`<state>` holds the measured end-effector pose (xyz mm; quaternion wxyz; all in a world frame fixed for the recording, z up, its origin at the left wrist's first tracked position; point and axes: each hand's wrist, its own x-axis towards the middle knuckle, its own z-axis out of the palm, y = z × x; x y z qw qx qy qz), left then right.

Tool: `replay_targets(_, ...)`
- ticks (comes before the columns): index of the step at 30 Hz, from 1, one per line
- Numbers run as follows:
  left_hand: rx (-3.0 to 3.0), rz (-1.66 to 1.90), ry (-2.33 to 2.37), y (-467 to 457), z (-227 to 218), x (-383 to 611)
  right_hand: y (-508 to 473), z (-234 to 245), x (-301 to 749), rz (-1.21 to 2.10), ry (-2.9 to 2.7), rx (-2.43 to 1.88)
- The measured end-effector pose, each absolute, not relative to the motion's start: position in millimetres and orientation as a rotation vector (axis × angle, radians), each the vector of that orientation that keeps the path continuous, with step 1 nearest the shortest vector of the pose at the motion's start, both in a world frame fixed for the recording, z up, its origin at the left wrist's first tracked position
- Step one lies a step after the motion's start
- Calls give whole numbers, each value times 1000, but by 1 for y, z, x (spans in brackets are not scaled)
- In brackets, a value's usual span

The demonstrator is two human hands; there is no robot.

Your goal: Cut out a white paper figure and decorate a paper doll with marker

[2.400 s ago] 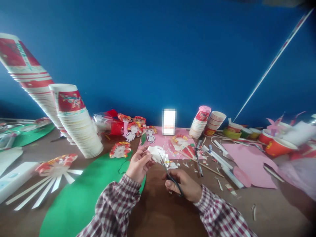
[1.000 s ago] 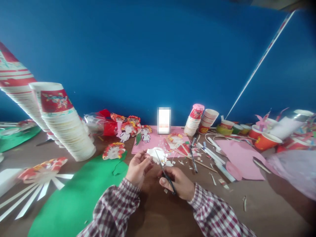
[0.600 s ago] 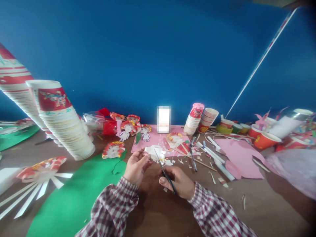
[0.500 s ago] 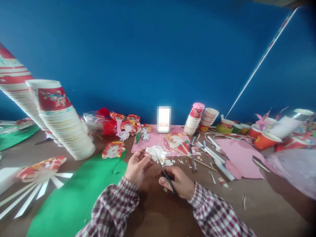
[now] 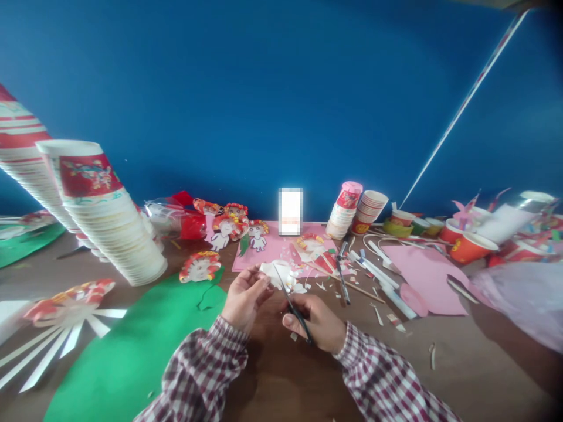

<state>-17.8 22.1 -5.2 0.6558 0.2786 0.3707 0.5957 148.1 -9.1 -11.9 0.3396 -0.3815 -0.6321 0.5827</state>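
My left hand (image 5: 245, 296) pinches a small white paper cutout (image 5: 278, 273) just above the brown table (image 5: 285, 375). My right hand (image 5: 317, 322) grips black scissors (image 5: 292, 303), whose blades point up and left into the white paper. Both sleeves are red-and-white plaid. Small paper scraps (image 5: 303, 288) lie under and beyond the cutout.
A green sheet (image 5: 132, 346) lies at the near left, tall stacks of paper cups (image 5: 109, 228) behind it. Pink paper (image 5: 422, 269), pens, sticks and cut strips (image 5: 378, 281) spread to the right. Decorated cutouts (image 5: 200, 266), more cup stacks (image 5: 358, 214) and bowls (image 5: 468, 249) line the blue wall.
Both hands stay together at the white paper; the scissors keep working along its edge with small shifts. The view has drifted slightly, so the table's contents sit a little further left.
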Motion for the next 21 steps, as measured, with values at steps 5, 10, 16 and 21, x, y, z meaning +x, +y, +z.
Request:
replay_targets(5, 627, 1353, 846, 22, -6, -17, -10, -11, 148, 1501, -1660, -990)
replay_targets(10, 623, 1357, 840, 23, -5, -17, -11, -12, 149, 1485, -1686, -993)
replay_targets(16, 639, 1320, 820, 20, -6, -16, -8, -11, 148, 1506, -1651, -997)
replay_targets(21, 630, 1309, 814, 20, -4, -16, -8, -9, 147, 1515, -1627, -1020)
